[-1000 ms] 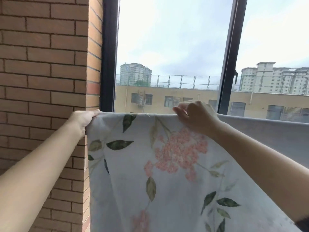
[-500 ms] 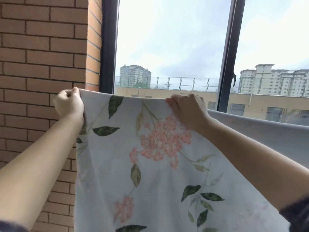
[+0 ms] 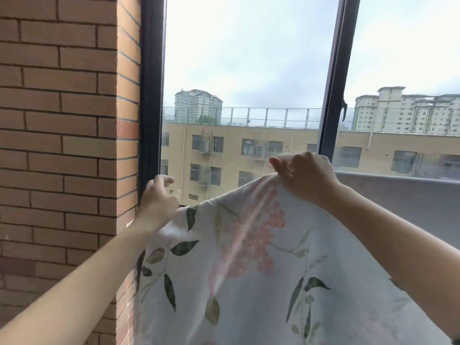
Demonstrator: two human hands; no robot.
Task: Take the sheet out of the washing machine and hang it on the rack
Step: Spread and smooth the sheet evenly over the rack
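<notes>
- The floral sheet (image 3: 261, 270) hangs in front of the window (image 3: 249, 70), its top edge running from the left hand (image 3: 158, 204) up to the right hand (image 3: 305, 176); no rack bar shows, so whether the cloth rests on one cannot be told.
- The right hand's fingers (image 3: 278, 163) are pinched together on the top edge, raising it into a peak.
- The left hand's fingers (image 3: 163, 181) are curled at the lower, left end of the edge; whether they are clamped on cloth or only beside it cannot be told.
- Risk: if the left end is unsupported, that corner could sag and pull the sheet sideways, bunching it against the brick wall (image 3: 62, 145).
- Risk: one raised pinch point loads the edge unevenly, so the sheet may dry creased or slide off.
- The fabric looks thin and limp, white with pink blossom clusters and dark green leaves, folding in soft diagonal ridges.
- A plain grey cloth (image 3: 410, 200) hangs flat and smooth to the right.
- The bricks are rough and matt; the window frame is dark and smooth.
</notes>
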